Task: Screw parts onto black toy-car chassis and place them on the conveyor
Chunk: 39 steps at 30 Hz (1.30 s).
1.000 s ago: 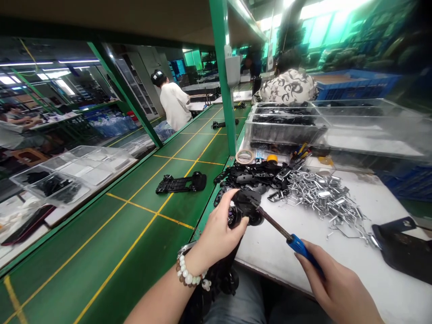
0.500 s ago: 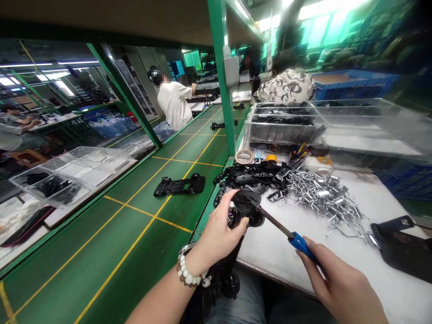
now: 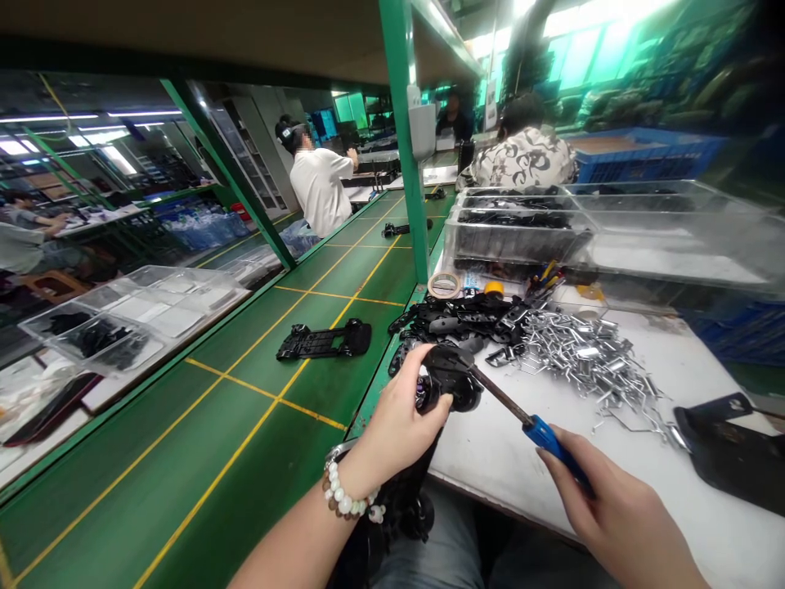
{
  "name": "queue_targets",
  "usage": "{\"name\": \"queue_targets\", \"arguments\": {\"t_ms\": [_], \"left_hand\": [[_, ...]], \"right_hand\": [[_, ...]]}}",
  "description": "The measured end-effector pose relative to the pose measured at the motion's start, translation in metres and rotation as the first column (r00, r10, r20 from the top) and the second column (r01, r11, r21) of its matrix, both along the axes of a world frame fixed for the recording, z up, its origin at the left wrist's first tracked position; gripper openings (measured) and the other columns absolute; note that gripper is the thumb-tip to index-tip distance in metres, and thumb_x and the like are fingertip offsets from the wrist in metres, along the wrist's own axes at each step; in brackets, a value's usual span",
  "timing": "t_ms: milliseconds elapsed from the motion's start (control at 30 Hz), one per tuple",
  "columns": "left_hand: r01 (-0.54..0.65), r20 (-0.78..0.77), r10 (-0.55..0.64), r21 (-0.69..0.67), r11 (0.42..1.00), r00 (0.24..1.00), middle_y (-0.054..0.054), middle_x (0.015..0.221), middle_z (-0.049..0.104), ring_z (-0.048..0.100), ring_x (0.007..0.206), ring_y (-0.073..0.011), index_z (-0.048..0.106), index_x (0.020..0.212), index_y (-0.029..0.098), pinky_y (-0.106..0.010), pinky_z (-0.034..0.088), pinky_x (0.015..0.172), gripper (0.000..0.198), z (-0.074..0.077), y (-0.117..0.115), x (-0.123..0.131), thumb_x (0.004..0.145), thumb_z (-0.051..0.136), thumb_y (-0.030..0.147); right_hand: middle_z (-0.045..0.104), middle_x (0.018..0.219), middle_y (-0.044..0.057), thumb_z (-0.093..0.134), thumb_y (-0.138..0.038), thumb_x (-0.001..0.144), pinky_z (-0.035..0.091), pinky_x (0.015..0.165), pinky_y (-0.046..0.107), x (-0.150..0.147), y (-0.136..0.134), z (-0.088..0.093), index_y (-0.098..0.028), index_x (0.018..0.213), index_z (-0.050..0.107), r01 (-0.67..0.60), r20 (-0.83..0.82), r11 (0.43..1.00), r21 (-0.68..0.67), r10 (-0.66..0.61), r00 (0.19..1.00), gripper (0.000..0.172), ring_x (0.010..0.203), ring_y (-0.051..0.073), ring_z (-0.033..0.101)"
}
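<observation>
While in hand (image 3: pixel 619 499), screwdriver (image 3: pixel 528 424) angled up-left

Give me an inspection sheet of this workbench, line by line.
Surface: white work table, green belt with yellow lines beside it.
Job's things: black wheeled part held up, blue-handled screwdriver with its shaft against it.
Clutter: pile of silver metal clips, heap of black parts, roll of tape.
Hands: left hand grips the part; right hand grips the screwdriver.
Cables: nothing seen.
Surroundings: clear tray of black parts, black chassis on the belt, co-worker in white shirt.
</observation>
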<state>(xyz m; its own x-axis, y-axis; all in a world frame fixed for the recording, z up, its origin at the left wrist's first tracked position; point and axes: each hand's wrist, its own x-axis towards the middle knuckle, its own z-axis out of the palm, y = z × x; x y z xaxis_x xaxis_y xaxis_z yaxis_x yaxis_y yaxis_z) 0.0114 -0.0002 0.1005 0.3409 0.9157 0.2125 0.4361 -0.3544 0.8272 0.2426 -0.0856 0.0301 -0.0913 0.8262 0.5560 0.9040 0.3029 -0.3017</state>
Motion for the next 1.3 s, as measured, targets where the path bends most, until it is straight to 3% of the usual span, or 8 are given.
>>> {"name": "queue_targets", "arguments": {"t_ms": [167, 267, 433, 600, 833, 1100, 1300], "left_hand": [[-0.008, 0.009, 0.008, 0.008, 1.0, 1.0, -0.008, 0.117, 0.056, 0.053, 0.111, -0.0246, 0.038, 0.128, 0.023, -0.042, 0.044, 0.097, 0.051, -0.003, 0.0, 0.0, 0.08, 0.056, 0.019], [-0.01, 0.028, 0.011, -0.044, 0.999, 1.0, -0.008, 0.114, 0.056, 0.06, 0.095, -0.022, 0.037, 0.128, 0.023, -0.04, 0.051, 0.087, 0.051, -0.004, 0.001, 0.001, 0.081, 0.056, 0.02], [0.01, 0.142, 0.014, -0.164, 0.986, 0.99, -0.004, 0.106, 0.055, 0.059, 0.062, -0.0118, 0.035, 0.125, 0.027, -0.031, 0.056, 0.062, 0.047, -0.003, 0.003, -0.002, 0.083, 0.054, 0.021], [0.051, 0.203, -0.011, -0.19, 0.98, 0.979, -0.001, 0.1, 0.053, 0.057, 0.062, -0.0103, 0.035, 0.124, 0.03, -0.028, 0.056, 0.059, 0.046, 0.001, 0.004, -0.004, 0.083, 0.054, 0.02], [0.078, 0.192, -0.039, -0.198, 0.977, 0.981, -0.002, 0.103, 0.053, 0.057, 0.064, -0.0106, 0.034, 0.125, 0.03, -0.029, 0.057, 0.06, 0.048, 0.006, 0.001, -0.007, 0.083, 0.055, 0.021], [0.076, 0.182, -0.038, -0.203, 0.976, 0.983, -0.003, 0.102, 0.054, 0.058, 0.062, -0.0106, 0.034, 0.125, 0.029, -0.03, 0.057, 0.061, 0.047, 0.006, 0.0, -0.008, 0.083, 0.055, 0.022], [0.063, 0.204, -0.021, -0.202, 0.977, 0.979, -0.003, 0.102, 0.054, 0.058, 0.061, -0.011, 0.035, 0.125, 0.029, -0.031, 0.057, 0.06, 0.046, 0.003, -0.001, -0.007, 0.084, 0.054, 0.023]], "right_hand": [[0.067, 0.084, 0.005, 0.042, -0.033, 0.094, 0.041, 0.055, 0.026, -0.004, 0.0, 0.0, -0.013, 0.107, 0.055, -0.002, 0.11, 0.996, 0.091, -0.008, 0.994, 0.027, 0.063, 0.015, 0.064], [0.065, 0.075, 0.002, 0.042, -0.03, 0.095, 0.038, 0.053, 0.027, -0.006, -0.001, 0.001, -0.013, 0.108, 0.056, 0.031, 0.192, 0.99, 0.136, -0.057, 0.98, 0.025, 0.059, 0.014, 0.062], [0.067, 0.078, 0.003, 0.045, -0.037, 0.093, 0.042, 0.054, 0.023, 0.008, -0.003, -0.004, -0.015, 0.103, 0.056, 0.056, 0.061, 0.994, 0.091, -0.062, 0.996, 0.026, 0.057, 0.012, 0.062], [0.068, 0.086, 0.004, 0.043, -0.044, 0.092, 0.043, 0.047, 0.023, 0.027, -0.007, -0.012, -0.019, 0.104, 0.055, 0.068, 0.054, 0.997, -0.033, -0.066, 0.996, 0.03, 0.061, 0.014, 0.065], [0.068, 0.089, 0.003, 0.044, -0.047, 0.09, 0.045, 0.053, 0.026, 0.029, -0.008, -0.014, -0.022, 0.105, 0.055, 0.076, 0.014, 0.988, -0.132, -0.075, 0.997, 0.031, 0.066, 0.017, 0.065], [0.068, 0.087, 0.003, 0.044, -0.043, 0.091, 0.044, 0.057, 0.025, 0.029, -0.006, -0.01, -0.019, 0.105, 0.055, 0.033, 0.066, 0.997, -0.07, -0.028, 0.997, 0.03, 0.066, 0.016, 0.065], [0.067, 0.08, 0.001, 0.042, -0.037, 0.093, 0.04, 0.06, 0.029, 0.032, -0.004, 0.003, -0.018, 0.102, 0.059, 0.019, 0.241, 0.998, 0.067, -0.034, 0.97, 0.026, 0.057, 0.016, 0.062]]}}
